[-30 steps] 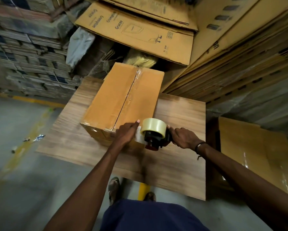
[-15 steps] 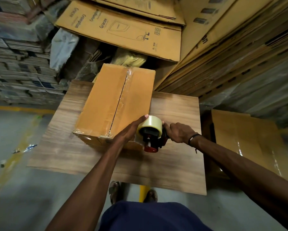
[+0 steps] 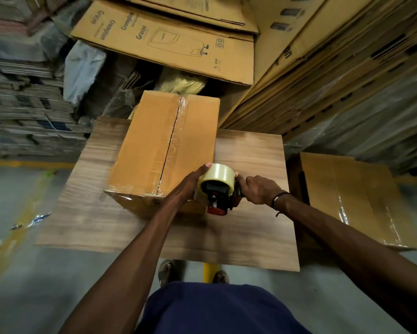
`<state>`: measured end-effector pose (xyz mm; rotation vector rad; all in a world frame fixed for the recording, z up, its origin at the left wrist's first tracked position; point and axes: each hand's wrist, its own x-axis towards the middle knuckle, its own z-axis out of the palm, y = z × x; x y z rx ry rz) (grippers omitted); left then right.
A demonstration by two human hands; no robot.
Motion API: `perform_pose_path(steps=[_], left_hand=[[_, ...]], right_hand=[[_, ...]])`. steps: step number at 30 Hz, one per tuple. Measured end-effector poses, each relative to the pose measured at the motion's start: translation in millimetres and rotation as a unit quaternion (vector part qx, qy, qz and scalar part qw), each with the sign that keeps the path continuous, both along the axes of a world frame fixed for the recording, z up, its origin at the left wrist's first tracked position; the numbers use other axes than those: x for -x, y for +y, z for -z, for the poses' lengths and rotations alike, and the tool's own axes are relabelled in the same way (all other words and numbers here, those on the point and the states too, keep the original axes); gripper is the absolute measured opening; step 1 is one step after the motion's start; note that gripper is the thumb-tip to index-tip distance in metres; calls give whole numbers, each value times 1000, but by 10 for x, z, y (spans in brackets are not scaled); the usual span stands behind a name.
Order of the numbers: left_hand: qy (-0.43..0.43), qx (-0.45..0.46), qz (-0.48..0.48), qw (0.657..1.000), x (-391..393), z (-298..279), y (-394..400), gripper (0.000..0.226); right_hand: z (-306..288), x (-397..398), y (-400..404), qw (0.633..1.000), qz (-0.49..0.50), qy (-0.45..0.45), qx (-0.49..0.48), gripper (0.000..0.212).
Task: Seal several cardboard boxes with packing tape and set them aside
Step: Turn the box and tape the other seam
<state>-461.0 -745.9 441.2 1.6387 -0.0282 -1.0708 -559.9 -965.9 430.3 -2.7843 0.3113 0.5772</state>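
A brown cardboard box (image 3: 152, 145) stands on the wooden table (image 3: 251, 155), flaps closed, with clear tape along its centre seam. A tape dispenser (image 3: 218, 189) with a clear tape roll and red-black body sits at the box's near right corner. My right hand (image 3: 259, 189) grips its handle from the right. My left hand (image 3: 190, 183) lies with straight fingers against the box's near right top edge, beside the roll.
Flattened printed cartons (image 3: 169, 42) lean over the table's far side. Tall stacks of flat cardboard (image 3: 347, 75) rise on the right. A taped box (image 3: 357, 196) sits low right of the table. Bundled sheets (image 3: 22, 112) pile at left. Grey floor with yellow lines surrounds.
The dispenser and both hands have shifted slightly up toward the box's near top edge. The camera view has drifted, and the box stays in place.
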Motion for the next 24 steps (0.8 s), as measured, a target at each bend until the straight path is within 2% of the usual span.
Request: perform_pose_path(steps=[3, 6, 9, 12, 15, 19, 24], left_hand=[[5, -8, 6, 1000, 1, -3, -2, 51], [22, 4, -16, 1000, -22, 9, -34, 55], [18, -14, -25, 999, 18, 10, -47, 50], [-26, -72, -17, 997, 0, 409, -91, 90], [-62, -100, -9, 993, -101, 828, -138, 101], [-68, -81, -6, 994, -24, 377, -108, 111], [-91, -80, 35, 992, -32, 343, -117, 105]], right_hand=[[-67, -23, 13, 998, 42, 21, -31, 86], [-88, -71, -15, 999, 40, 23, -22, 81], [-40, -79, -46, 1000, 25, 16, 4, 79], [39, -33, -117, 998, 24, 17, 55, 78], [106, 23, -160, 998, 36, 16, 51, 76], [183, 87, -160, 996, 54, -34, 63, 83], [256, 335, -185, 982, 135, -107, 76, 73]])
